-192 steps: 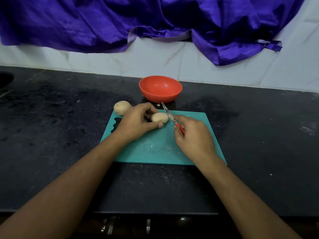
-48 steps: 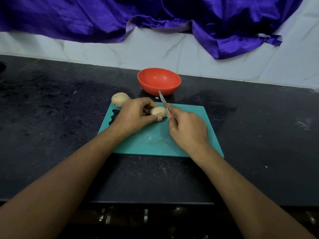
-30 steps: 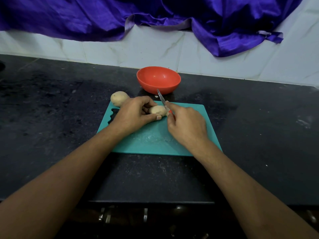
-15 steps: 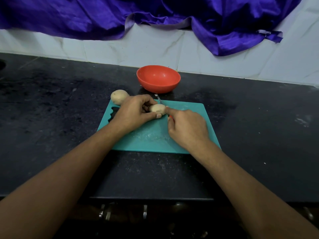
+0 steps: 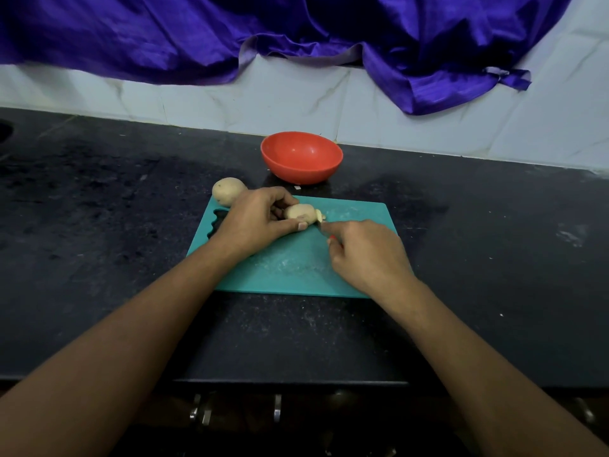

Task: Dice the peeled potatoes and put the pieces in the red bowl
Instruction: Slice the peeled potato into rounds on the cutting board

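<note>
- The left hand (image 5: 257,220) lay palm-down on the far left part of the board (image 5: 296,268), thumb and curled fingers gripping a potato (image 5: 297,213).
- That potato rested on the board near its far edge, its long axis running left to right, roughly in line with that edge; its left end was tucked under the fingers and its right end pointed at the right hand.
- A thin slice (image 5: 320,215) leaned against the potato's right end, partly parted from it; whether it was cut fully through could not be told.
- The right hand (image 5: 367,255) sat just right of the potato, fingers closed round a knife (image 5: 332,239), forefinger stretched towards the slice.
- Almost all of the knife was hidden in the fist: only a red speck of handle and a dark sliver of blade by the slice showed.
- The board's left end had a wavy cut-out, partly covered by the left wrist.
- A second potato (image 5: 229,191) lay on the counter (image 5: 99,209) just off the board's far left corner, its long axis also left to right, its near right side hidden behind the left hand.
- The bowl (image 5: 303,173) stood upright on the counter just beyond the board's far edge, apart from it.
- A small pale scrap (image 5: 297,186) lay between bowl and board, too small to identify.
- Cloth (image 5: 197,34) hung over the wall (image 5: 263,103) behind.
</note>
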